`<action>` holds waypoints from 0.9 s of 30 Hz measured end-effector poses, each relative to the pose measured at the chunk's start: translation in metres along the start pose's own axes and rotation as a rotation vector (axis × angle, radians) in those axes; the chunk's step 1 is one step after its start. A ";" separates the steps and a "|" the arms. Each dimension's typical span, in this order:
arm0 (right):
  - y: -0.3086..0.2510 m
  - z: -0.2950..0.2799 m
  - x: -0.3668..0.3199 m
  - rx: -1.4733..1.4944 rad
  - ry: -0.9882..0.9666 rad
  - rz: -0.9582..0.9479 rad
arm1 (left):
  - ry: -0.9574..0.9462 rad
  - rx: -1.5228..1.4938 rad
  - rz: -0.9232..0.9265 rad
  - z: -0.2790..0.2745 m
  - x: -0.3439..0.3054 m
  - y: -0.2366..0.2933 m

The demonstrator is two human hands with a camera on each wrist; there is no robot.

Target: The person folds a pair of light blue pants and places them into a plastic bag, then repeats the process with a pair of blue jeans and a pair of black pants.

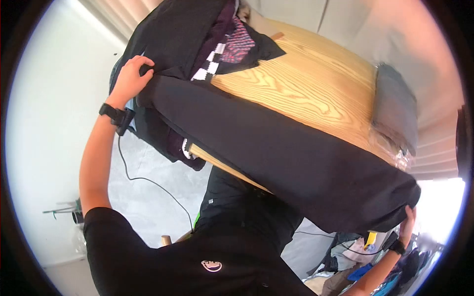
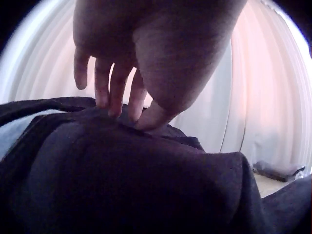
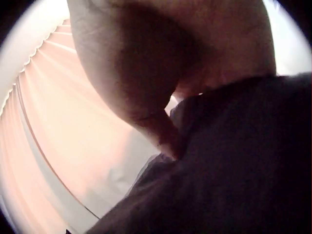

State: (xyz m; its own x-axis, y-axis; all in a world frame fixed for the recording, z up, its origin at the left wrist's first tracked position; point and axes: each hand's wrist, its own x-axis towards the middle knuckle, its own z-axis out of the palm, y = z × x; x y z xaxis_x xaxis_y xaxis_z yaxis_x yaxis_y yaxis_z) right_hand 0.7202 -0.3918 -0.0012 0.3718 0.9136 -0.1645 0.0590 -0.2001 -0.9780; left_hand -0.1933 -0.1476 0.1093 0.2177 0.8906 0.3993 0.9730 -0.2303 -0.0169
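Observation:
A long black garment (image 1: 276,143), shaped like a trouser leg, stretches slantwise between my two hands over the front of the wooden table (image 1: 316,93). At its upper left end my left hand (image 1: 131,79) pinches the cloth, thumb and fingertips drawn together on a fold (image 2: 122,126). My right hand (image 1: 407,222) grips the far right end. In the right wrist view its thumb (image 3: 163,136) presses on the dark cloth (image 3: 234,161), while the fingers are mostly hidden behind it. Under and beyond my left hand lies a heap of dark clothes (image 1: 173,39) with a black-and-white checked band (image 1: 210,64).
A dark item in a clear plastic bag (image 1: 393,108) lies at the table's right side. Several clothes (image 1: 345,256) are piled low at the right. A thin cable (image 1: 158,185) runs from the left wrist device. Pale curtains (image 3: 63,97) hang behind the table.

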 end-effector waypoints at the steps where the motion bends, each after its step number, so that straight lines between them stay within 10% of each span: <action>1: 0.004 0.011 0.003 -0.028 0.030 0.055 | -0.009 -0.086 -0.094 0.003 -0.010 0.001; 15: 0.035 0.000 0.017 -0.583 0.478 -0.076 | -0.092 -1.031 -0.631 0.000 -0.095 -0.004; 19: 0.027 0.013 0.009 -0.473 0.431 -0.048 | 0.005 -1.534 -0.434 -0.042 -0.084 0.021; 22: 0.025 0.016 0.009 -0.416 0.408 -0.056 | -0.270 -1.749 0.058 -0.063 -0.078 -0.008; 24: 0.028 0.012 0.009 -0.401 0.408 -0.048 | -0.085 -1.870 -0.102 -0.065 -0.067 -0.011; 27: 0.027 0.014 0.013 -0.392 0.394 -0.035 | -0.068 -1.117 -0.266 -0.040 -0.035 -0.010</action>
State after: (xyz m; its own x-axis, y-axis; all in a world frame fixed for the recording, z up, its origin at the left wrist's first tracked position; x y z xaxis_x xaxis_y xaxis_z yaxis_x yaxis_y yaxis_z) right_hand 0.7140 -0.3805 -0.0316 0.6772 0.7358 0.0015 0.3898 -0.3571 -0.8488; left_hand -0.2142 -0.1925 0.1321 0.0520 0.9747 0.2175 0.3851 -0.2205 0.8961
